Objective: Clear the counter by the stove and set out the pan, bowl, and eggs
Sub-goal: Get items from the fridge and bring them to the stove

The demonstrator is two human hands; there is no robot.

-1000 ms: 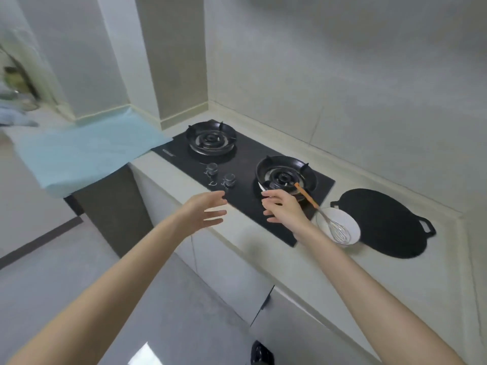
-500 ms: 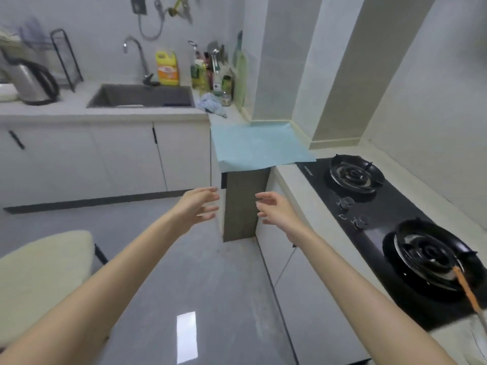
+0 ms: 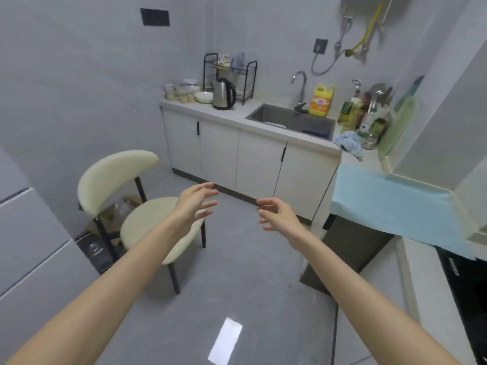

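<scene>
**Q:** How many hands are there, and what is the grip of each?
**A:** Two. The left hand (image 3: 195,204) and right hand (image 3: 276,214) hover over the floor, palms turned inward. Each grip is spread, with fingers loosely bent and holding nothing.

**Q:** Where is the stove-side table?
**A:** At the right edge. One strip of table (image 3: 421,272) lies beside the black stove (image 3: 471,293), and one light-blue sheet (image 3: 390,206) covers the table beyond it.

**Q:** Which containers are there?
**A:** One sink (image 3: 290,119) holds a pale object that cannot be identified. One kettle (image 3: 223,94) stands with one white bowl (image 3: 203,96) just beside it. One yellow bottle (image 3: 320,101) stands behind the sink, and one chair (image 3: 147,219) stands at the left.
</scene>
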